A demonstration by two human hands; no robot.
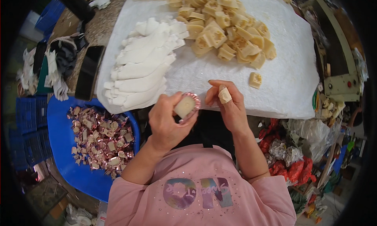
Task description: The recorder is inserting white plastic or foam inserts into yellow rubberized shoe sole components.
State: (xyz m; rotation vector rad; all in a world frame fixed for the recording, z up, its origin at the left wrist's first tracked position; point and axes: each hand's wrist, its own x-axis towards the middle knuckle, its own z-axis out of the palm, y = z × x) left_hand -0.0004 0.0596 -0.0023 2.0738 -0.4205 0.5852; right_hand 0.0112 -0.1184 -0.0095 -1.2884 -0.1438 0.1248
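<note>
My left hand [167, 118] is closed round a small shiny pink metallic piece [196, 101] with a cream block [184, 107] set in it. Just to its right, at the table's near edge, my right hand [231, 108] has its fingers loosely bent and pointing left. Beige tape [224, 95] wraps its thumb, and I see nothing held in it. A single cream moulded piece [255, 80] lies beyond the right hand. Farther off is a heap of similar cream pieces [214, 37]. Overlapping white strips [145, 61] lie in a row on the left of the white-covered table [290, 84].
At lower left, a blue tub [59, 147] holds many pink metallic pieces with cream blocks [104, 135]. A black phone [89, 70] lies left of the white cover. Red and clear plastic bags [296, 169] crowd the right, below a pale green machine frame [341, 61].
</note>
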